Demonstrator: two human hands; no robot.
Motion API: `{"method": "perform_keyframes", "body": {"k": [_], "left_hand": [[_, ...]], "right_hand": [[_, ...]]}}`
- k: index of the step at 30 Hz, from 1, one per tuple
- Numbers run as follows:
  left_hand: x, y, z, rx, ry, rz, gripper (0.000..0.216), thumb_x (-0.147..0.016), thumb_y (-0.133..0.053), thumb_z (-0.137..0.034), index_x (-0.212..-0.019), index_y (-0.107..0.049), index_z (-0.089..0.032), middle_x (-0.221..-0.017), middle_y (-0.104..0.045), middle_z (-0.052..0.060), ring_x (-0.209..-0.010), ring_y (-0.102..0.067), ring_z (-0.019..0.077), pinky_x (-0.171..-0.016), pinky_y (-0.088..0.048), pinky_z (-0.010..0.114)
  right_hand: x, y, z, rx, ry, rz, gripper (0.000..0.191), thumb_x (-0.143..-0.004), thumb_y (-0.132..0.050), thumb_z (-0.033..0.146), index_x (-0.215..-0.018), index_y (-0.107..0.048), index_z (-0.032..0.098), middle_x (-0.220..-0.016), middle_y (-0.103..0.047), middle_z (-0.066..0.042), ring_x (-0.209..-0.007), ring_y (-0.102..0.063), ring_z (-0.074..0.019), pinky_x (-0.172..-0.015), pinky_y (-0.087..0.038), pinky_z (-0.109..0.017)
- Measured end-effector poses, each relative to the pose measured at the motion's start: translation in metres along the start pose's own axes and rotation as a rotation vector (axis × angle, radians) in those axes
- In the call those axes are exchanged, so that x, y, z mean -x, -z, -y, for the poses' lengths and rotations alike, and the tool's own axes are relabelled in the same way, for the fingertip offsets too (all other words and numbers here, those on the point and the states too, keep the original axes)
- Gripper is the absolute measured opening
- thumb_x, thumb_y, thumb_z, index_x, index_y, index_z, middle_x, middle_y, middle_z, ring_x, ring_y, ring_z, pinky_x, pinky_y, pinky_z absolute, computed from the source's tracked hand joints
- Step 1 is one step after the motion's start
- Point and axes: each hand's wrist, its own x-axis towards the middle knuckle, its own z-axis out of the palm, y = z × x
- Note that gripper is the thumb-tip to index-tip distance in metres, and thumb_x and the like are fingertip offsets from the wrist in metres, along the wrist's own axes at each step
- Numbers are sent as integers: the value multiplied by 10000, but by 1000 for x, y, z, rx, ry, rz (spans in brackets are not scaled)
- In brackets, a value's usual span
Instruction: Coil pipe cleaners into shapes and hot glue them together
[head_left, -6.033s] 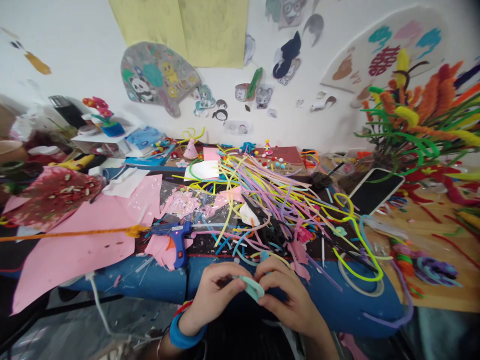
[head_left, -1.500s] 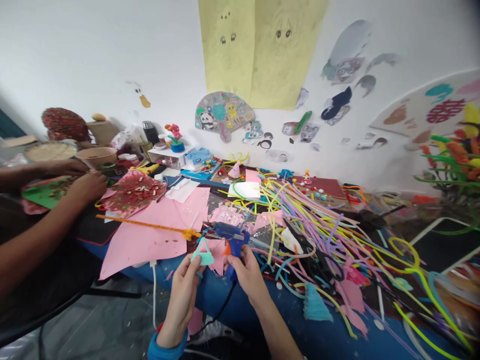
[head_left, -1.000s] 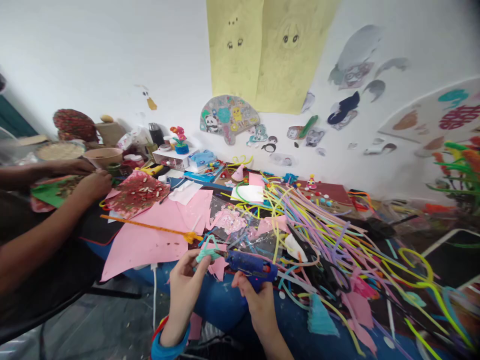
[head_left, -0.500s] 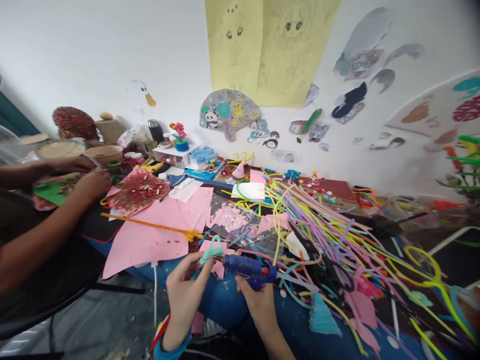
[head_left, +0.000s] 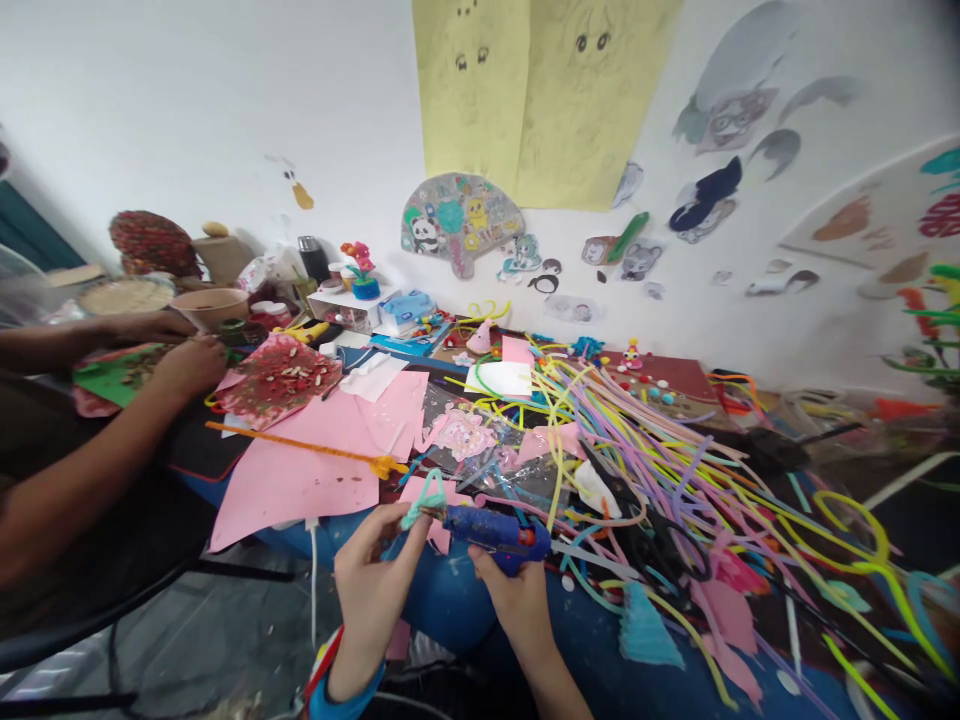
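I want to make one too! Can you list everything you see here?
table: one, blue, under everything
glue gun: one, blue, near front edge
teal loop: one, teal, at its nozzle
pipe cleaners: many, pastel and yellow, piled mid-table
pink paper: several sheets, pink, left of pile
scissors: one, black, right of glue gun
posters: two, yellow, on wall
co-worker's hands: two, far left
left hand: one, fingers pinching teal loop
right hand: one, gripping glue gun
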Motion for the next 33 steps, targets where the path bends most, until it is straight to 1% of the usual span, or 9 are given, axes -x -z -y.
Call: {"method": "perform_keyframes", "body": {"k": [11,18,21,24,25,27,29,32,33], "left_hand": [[1,1,-2,10,-3,-40,124,-727,-750,-285,-794,-716,-187,-738,-727,14,-647,-638,154,-627,-510,239],[3,4,1,-13,62,-70,211,-700,-764,-350,-805,-714,-173,-740,-732,34,-636,-651,179,-606,-517,270],[1,3,-1,32,115,-40,213,-708,-753,-348,-816,-706,-172,-715,-739,35,-651,-683,200,-609,-533,277],[-10,5,3,141,184,-23,206,-728,-728,-333,-835,-688,-162,-691,-738,35,-670,-708,213,-646,-557,292],[-16,7,6,174,212,-51,202,-731,-724,-326,-834,-681,-158,-681,-731,31,-660,-705,206,-657,-559,294],[-29,15,13,268,236,-240,201,-722,-723,-311,-835,-659,-158,-634,-697,-2,-595,-677,171,-613,-543,267],[-42,24,18,381,252,-416,179,-704,-733,-284,-797,-642,-161,-628,-669,-31,-583,-661,136,-630,-537,245],[-52,34,19,466,250,-539,168,-706,-725,-266,-788,-625,-160,-625,-660,-35,-598,-670,138,-639,-538,253],[-52,34,17,467,251,-539,169,-704,-725,-262,-791,-623,-160,-621,-659,-35,-600,-671,140,-630,-532,250]], "right_hand": [[-1,2,3,60,18,-10,236,-687,-748,405,-713,-709,174,-612,-690,-33,-614,-670,-220,-628,-566,-309],[0,4,2,54,16,-16,299,-705,-723,459,-593,-656,190,-517,-628,-15,-523,-611,-190,-550,-524,-287],[1,5,3,39,17,28,360,-743,-686,479,-541,-630,186,-498,-614,-14,-476,-570,-163,-518,-495,-275],[0,6,6,36,26,107,405,-786,-631,515,-570,-642,173,-527,-614,-13,-463,-529,-134,-497,-457,-254],[-2,6,7,44,28,128,428,-806,-602,531,-584,-644,168,-524,-600,-7,-453,-507,-123,-482,-437,-245],[-7,5,8,79,32,155,473,-854,-532,552,-613,-644,160,-506,-564,8,-440,-476,-109,-474,-414,-233],[-15,0,8,138,47,161,505,-897,-457,560,-666,-653,156,-510,-557,13,-462,-496,-115,-511,-430,-234],[-30,-13,10,283,97,161,529,-922,-400,560,-733,-676,150,-630,-651,-41,-608,-616,-165,-636,-474,-264],[-34,-18,12,351,117,159,515,-927,-404,541,-754,-685,146,-689,-684,-70,-677,-650,-192,-678,-477,-281]]}}
